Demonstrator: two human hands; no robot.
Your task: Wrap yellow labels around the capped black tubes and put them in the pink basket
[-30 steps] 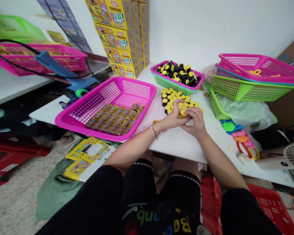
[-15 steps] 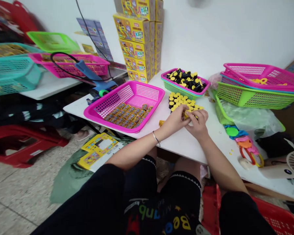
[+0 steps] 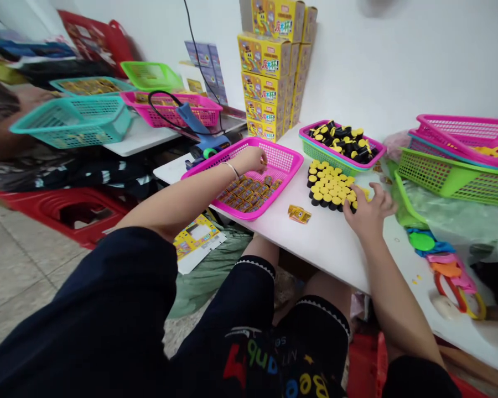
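Note:
Over the pink basket [image 3: 292,166] is my left hand [image 3: 252,160], with its fingers pinched together. What they hold is mostly hidden. Below it, rows of small brown-and-gold wrapped cups [image 3: 249,192] lie in the basket. My right hand [image 3: 369,210] is at the right edge of a packed group of black cups with yellow lids [image 3: 330,182]. Its thumb and index finger are apart at the nearest cups, the other fingers spread. Flat gold printed wrappers [image 3: 299,214] lie on the white table between the hands.
A stacked basket [image 3: 309,145] behind the group is heaped with loose black-and-yellow cups. Yellow boxes [image 3: 265,88] stand piled by the wall. More baskets [image 3: 452,171] are at right. A blue-handled device [image 3: 197,124] with a cable stands at left. Another person's arm [image 3: 8,124] shows far left.
My hands were together in front of the cup group. The left has moved left over the pink basket; the right has come apart from it to the group's right edge. The view has turned left.

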